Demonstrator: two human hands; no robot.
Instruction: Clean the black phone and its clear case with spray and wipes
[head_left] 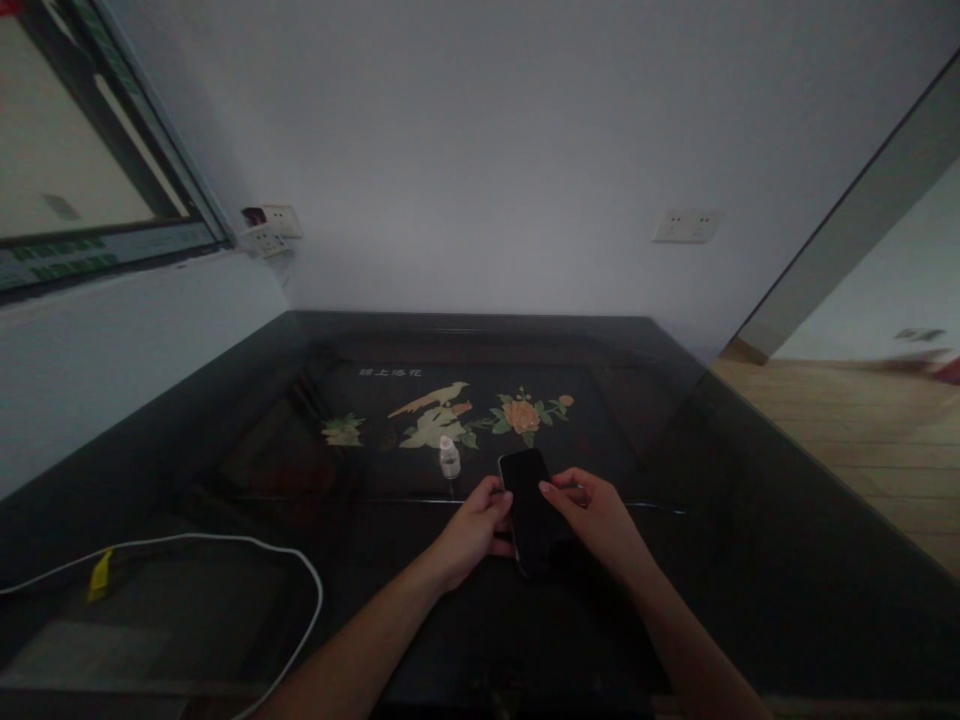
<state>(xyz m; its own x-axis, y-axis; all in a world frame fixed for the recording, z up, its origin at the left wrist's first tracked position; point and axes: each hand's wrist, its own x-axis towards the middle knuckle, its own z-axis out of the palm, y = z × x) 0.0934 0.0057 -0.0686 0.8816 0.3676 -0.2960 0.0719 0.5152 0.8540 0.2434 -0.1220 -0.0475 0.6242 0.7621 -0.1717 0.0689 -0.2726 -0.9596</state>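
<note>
A dark smartphone [531, 520] is tilted slightly above the black tabletop, its screen unlit. My left hand [478, 532] grips the phone's left edge, with the thumb along its side and fingers behind. At the upper right edge of the phone is my right hand [592, 510], its thumb and index finger brought together; whether they pinch the edge or a thin film there I cannot make out. A small clear bottle [449, 460] with a whitish cap stands just beyond my left hand.
The glossy black table [720, 560] carries a bird-and-flower inlay [517, 414]. A white cable [300, 552] with a yellow tag [99, 577] curves across the left side. Wall sockets [685, 226] sit above the table, and a window [97, 150] is at upper left.
</note>
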